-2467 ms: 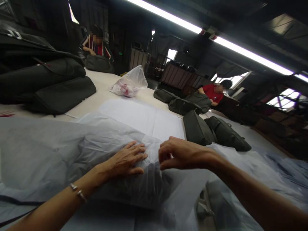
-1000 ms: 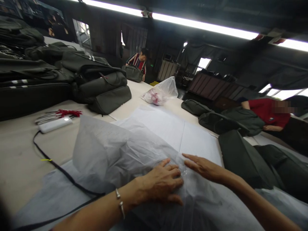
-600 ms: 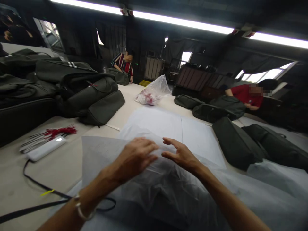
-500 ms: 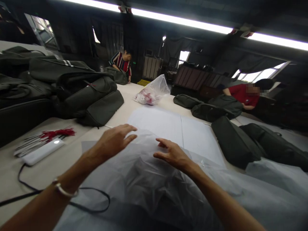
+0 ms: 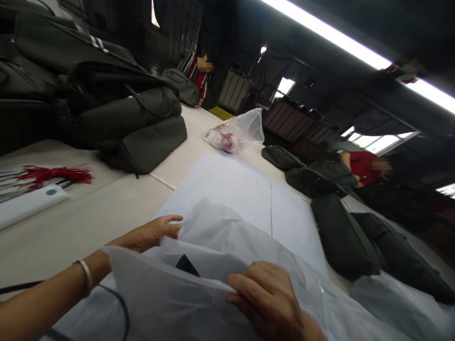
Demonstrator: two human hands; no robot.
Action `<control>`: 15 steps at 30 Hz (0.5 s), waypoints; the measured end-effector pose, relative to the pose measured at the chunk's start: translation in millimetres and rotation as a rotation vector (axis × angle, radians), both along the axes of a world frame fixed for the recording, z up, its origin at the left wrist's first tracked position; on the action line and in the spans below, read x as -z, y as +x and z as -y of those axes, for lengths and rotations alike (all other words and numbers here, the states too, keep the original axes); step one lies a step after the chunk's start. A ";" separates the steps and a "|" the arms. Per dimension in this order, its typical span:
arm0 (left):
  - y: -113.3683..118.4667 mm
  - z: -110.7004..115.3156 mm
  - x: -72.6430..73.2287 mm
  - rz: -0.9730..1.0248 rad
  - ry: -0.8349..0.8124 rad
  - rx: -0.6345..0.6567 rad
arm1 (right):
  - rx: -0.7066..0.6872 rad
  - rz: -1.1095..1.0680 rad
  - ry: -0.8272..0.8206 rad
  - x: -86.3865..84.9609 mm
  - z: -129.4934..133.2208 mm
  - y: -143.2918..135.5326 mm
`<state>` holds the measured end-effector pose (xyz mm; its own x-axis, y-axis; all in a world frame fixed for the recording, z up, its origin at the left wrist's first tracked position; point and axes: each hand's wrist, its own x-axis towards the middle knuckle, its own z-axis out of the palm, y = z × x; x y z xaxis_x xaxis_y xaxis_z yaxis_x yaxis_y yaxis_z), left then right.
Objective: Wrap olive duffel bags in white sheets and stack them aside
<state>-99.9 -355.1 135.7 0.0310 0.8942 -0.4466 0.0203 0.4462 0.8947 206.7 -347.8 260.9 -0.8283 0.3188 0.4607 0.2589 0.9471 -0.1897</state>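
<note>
A translucent plastic bag (image 5: 185, 298) lies spread at the near edge of the table, its mouth raised, with a dark item (image 5: 187, 265) showing inside. My right hand (image 5: 270, 293) pinches the bag's edge between thumb and fingers. My left hand (image 5: 161, 231), with a bracelet at the wrist, is at the bag's left side, fingers apart, partly behind the raised plastic. Beyond both hands, white sheets (image 5: 234, 184) lie flat on the table.
Dark bags (image 5: 152, 147) are piled at the left, and more (image 5: 341, 237) line the right. Red-tasselled cords (image 5: 53, 174) and a white device (image 5: 31, 203) lie left. A clear bag (image 5: 234, 135) sits ahead. Two people are across the table.
My right hand has come nearer and closed on the plastic edge, lifting it open. My left hand has moved down and left. The view has tilted and shifted.
</note>
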 end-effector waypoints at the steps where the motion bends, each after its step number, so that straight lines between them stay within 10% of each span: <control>1: 1.7 2.2 5.7 0.065 -0.009 -0.014 | 0.020 0.000 -0.002 -0.4 -5.1 -1.0; 7: -26.9 7.4 45.8 0.149 -0.108 -0.293 | 0.127 -0.015 0.016 11.1 -42.9 -4.3; 15: -6.3 24.5 55.9 0.340 -0.202 -0.109 | 0.098 -0.022 0.103 15.1 -48.7 -10.4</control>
<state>-106.1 -379.6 79.8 0.1176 0.7956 -0.5943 -0.3187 0.5971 0.7362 196.2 -299.1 245.8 -0.7852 0.3478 0.5124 0.3479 0.9322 -0.0995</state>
